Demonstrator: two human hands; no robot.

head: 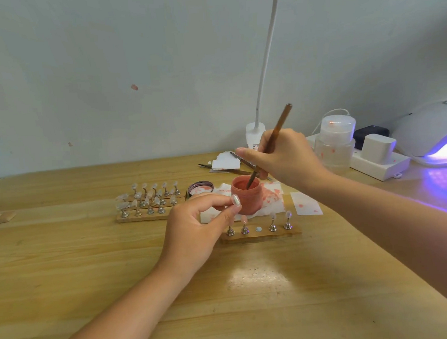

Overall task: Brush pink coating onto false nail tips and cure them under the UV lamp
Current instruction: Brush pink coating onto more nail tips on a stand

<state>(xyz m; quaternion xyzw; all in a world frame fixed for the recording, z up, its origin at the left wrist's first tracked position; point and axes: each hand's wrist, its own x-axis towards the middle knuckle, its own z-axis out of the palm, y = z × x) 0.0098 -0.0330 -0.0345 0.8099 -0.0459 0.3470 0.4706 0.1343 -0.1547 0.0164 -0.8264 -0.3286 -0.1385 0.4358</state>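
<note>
left hand (194,226): nearest the camera, raised just above the worktop (91,273); its grip is a pinch of thumb and forefinger on one small pale nail tip (236,200), with the tip poking out at the fingertips, right beside the jar.
near stand (261,233): a wooden strip just behind and right of the left hand, with four metal pegs carrying tips and one bare spot in the middle; the held tip probably belongs there, though that is a guess.
pink jar (246,194): open, standing on a stained paper towel (272,195); its lid (200,188) lies just to the left.
right hand (283,156): above and behind the jar, its grip closed round the brush (273,136) in a pen hold; the bristle end sits down inside the jar mouth.
step in hand: loading the brush with pink coating, by my reading; the held tip looks uncoated.
next move: lift the brush out without a drip, bring it across to the pinched tip, and stroke lightly while the left hand holds steady.
far stands (150,199): rows of more tips on pegs, left of the lid.
uv lamp (436,134): far right, glowing violet, well apart from the held tip.
</note>
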